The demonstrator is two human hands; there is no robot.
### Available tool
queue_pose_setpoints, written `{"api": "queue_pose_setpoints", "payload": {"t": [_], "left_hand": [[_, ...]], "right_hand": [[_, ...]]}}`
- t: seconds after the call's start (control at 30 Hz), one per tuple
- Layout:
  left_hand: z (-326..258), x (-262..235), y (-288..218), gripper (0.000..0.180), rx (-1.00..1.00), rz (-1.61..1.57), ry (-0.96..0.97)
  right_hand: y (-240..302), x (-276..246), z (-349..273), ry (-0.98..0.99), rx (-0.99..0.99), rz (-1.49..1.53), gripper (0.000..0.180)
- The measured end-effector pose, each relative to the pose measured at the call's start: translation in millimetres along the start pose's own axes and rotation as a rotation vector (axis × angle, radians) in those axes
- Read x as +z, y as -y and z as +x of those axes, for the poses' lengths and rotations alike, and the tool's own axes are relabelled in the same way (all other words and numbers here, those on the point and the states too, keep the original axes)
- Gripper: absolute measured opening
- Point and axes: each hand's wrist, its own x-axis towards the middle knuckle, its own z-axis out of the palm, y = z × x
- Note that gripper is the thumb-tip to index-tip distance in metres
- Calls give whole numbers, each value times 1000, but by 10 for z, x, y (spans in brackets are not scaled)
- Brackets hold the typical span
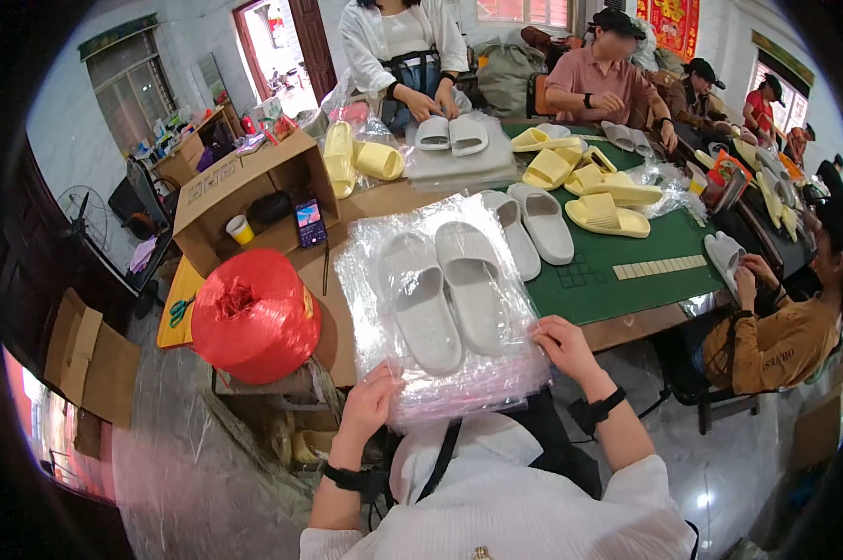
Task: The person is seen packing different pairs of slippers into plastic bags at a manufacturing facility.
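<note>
A pair of light grey slide slippers (428,322) lies side by side under clear film, seemingly inside a plastic bag (361,280). Beneath them is a stack of flat clear bags (468,397) at the table edge in front of me. My left hand (369,403) is closed at the near left corner, its fingers pinching the film. On the right edge of the bag, my right hand (565,347) pinches the plastic between thumb and fingers. Another pair of grey slippers (545,224) rests just beyond, touching or close to the bag.
Left of the bags sit a large red twine roll (256,315), an open cardboard box (253,187) and a phone (310,224). Yellow slippers (608,217) lie on the green mat (580,299). A co-worker (407,56) across handles grey slippers; another (776,327) sits at right.
</note>
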Motion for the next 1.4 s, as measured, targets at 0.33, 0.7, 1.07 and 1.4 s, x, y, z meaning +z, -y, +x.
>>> {"api": "queue_pose_setpoints", "payload": {"t": [0.33, 0.7, 1.07, 1.4], "left_hand": [[309, -174, -629, 48, 59, 301, -195], [405, 551, -152, 53, 64, 338, -39], [383, 606, -51, 53, 91, 340, -129], [375, 589, -107, 54, 91, 333, -121]], "right_hand": [[808, 123, 138, -216, -314, -347, 47], [249, 665, 72, 90, -324, -541, 64], [219, 679, 55, 54, -342, -490, 62], [208, 686, 45, 38, -344, -456, 63]]}}
